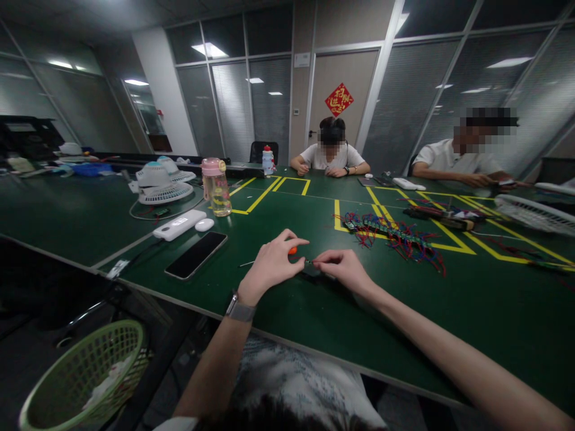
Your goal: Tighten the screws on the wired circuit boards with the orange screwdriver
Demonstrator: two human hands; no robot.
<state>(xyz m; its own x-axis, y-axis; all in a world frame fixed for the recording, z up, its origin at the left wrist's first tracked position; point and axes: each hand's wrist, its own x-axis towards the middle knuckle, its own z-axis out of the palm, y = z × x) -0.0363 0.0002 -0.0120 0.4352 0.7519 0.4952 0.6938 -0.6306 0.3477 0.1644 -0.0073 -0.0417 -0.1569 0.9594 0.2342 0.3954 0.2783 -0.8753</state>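
left grip [269, 266] is closed, thumb + forefinger pinched on an orange-handled tool [292, 250], prob a small screwdriver. right grip [345, 269] is also pinched shut, on a tiny piece [313, 261] too small to id. the piece sits just right of the tool, btwn the two grips, nearly touching both. the tool's long axis looks to run left-right across the view, aimed at the right fingertips. a small dark part [309, 273] lies on the worktop [278, 209] right under that gap. the worktop is dark green w/ yellow tape lines [354, 230]. a phone [196, 255] lies near on the left, a wire bundle [395, 238] further off to the right. a green basket [85, 371] sits below the near edge. glass-walled office; two other ppl sit across.
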